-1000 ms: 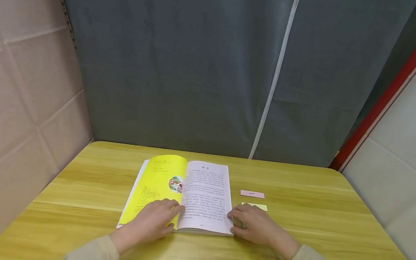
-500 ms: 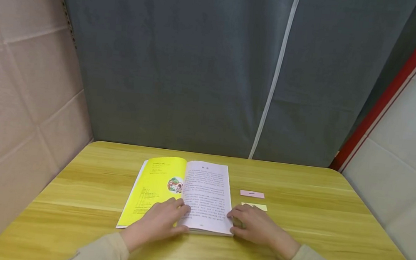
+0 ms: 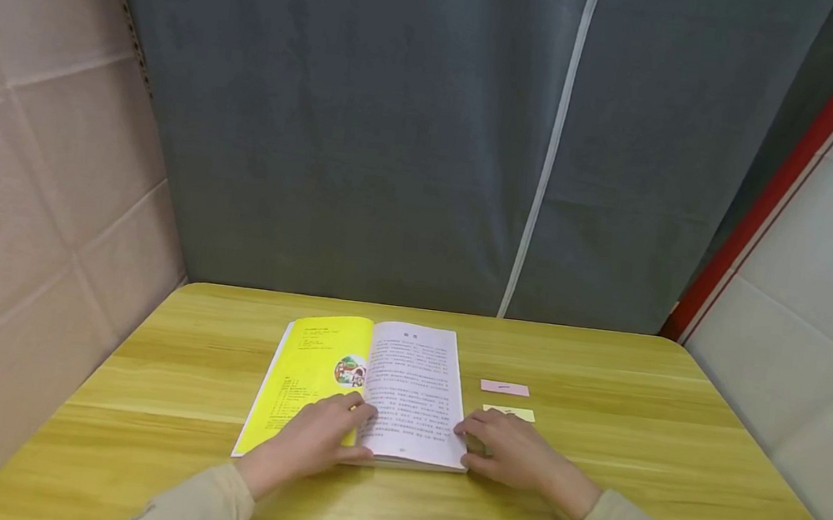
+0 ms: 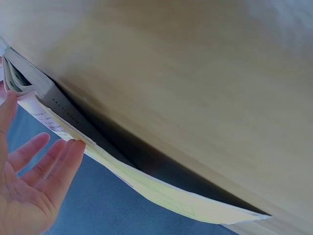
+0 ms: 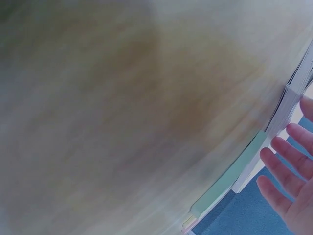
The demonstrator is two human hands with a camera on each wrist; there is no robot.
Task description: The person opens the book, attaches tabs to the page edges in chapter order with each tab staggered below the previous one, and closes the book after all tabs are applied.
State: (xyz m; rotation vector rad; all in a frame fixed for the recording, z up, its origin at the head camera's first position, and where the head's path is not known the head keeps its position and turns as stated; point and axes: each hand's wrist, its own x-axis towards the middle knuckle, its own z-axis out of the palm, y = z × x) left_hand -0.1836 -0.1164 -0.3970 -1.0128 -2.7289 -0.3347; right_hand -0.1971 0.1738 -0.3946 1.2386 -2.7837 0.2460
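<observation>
An open book (image 3: 413, 377) lies on the table, with a yellow left page (image 3: 309, 358) and a white printed right page. My left hand (image 3: 313, 434) rests on the lower part of the yellow page by the spine, fingers fairly straight. In the left wrist view, that hand's fingertips touch the page and the cover bows up off the tabletop. At the book's lower right edge, my right hand (image 3: 514, 452) touches the pages with relaxed fingers. A green paper slip (image 5: 230, 176) lies beside the book near this hand, mostly covered by it in the head view.
To the right of the book lie a pink slip (image 3: 504, 388) and a pale yellow slip (image 3: 511, 412), each with a dark mark. The wooden table (image 3: 636, 407) is bounded by a dark grey curtain (image 3: 368, 138) behind and pale fabric walls on both sides.
My left hand slid right to the spine, then slightly back left. The yellow page lies a little flatter than before. My right hand has stayed in place.
</observation>
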